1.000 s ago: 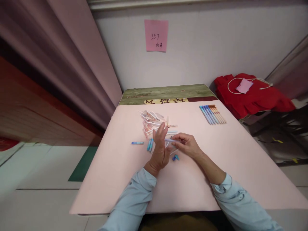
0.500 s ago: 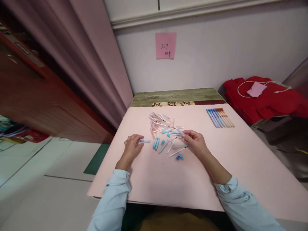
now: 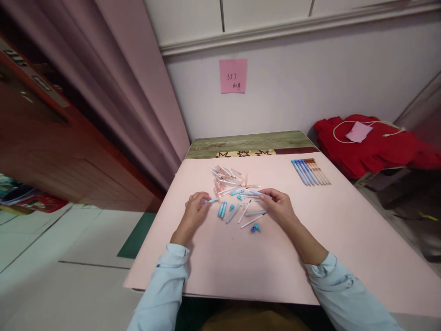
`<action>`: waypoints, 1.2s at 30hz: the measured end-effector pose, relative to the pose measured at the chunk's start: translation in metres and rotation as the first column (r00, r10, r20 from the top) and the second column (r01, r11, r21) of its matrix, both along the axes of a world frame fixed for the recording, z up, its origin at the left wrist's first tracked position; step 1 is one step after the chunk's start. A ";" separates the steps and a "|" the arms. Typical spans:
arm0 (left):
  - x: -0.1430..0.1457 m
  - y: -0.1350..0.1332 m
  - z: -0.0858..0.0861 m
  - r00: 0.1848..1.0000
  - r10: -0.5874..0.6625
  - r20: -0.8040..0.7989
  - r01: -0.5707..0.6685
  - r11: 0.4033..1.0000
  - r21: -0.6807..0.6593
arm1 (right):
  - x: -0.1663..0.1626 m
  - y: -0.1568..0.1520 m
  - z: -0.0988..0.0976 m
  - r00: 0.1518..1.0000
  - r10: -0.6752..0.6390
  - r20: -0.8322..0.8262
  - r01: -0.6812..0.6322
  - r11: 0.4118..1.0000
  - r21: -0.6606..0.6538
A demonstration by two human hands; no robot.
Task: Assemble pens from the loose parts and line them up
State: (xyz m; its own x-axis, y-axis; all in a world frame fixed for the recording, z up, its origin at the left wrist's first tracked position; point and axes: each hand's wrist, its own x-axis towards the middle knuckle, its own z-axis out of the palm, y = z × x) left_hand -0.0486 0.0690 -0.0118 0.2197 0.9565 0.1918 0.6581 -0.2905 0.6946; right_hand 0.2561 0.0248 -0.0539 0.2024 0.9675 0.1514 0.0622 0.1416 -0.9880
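Observation:
My left hand [image 3: 193,212] pinches a short blue pen part [image 3: 211,201] just above the pink table cover [image 3: 241,257]. My right hand [image 3: 279,207] is closed on a pale pen barrel [image 3: 257,193] that points left toward the pile. Between both hands lies a heap of loose pen parts [image 3: 230,184]: clear tubes, blue barrels, thin white refills. Two small blue caps [image 3: 255,228] lie near my right wrist.
A neat row of finished blue and orange pens [image 3: 310,171] lies at the table's far right. A red cloth with a white cable [image 3: 372,142] sits beyond the right edge. A curtain [image 3: 131,92] hangs at the left. A pink note [image 3: 233,76] is stuck on the wall.
My left hand went from beside my right hand out to the lone blue part at the left, gripped it and lifted it toward the pile. My right hand kept its barrel.

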 end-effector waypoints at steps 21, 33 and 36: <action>0.086 0.010 -0.025 0.952 -0.146 0.270 0.153 0.988 -0.004 | 0.005 0.000 0.014 0.969 -0.058 0.241 0.057 0.998 0.013; 0.091 0.004 -0.021 0.783 -0.029 0.621 0.223 0.946 -0.237 | 0.006 -0.003 0.016 0.949 -0.018 0.315 0.010 1.000 0.027; 0.094 0.001 -0.018 0.630 0.133 0.765 0.235 0.907 -0.350 | 0.001 -0.004 0.014 0.964 0.002 0.267 -0.009 1.000 0.026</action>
State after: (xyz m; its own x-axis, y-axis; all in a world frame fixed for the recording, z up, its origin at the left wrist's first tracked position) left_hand 0.0457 0.0697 -0.0301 0.2209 0.9732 -0.0634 -0.1674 0.1019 0.9806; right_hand 0.2576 0.0208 -0.0397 0.1460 0.9633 0.2251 0.3225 0.1688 -0.9314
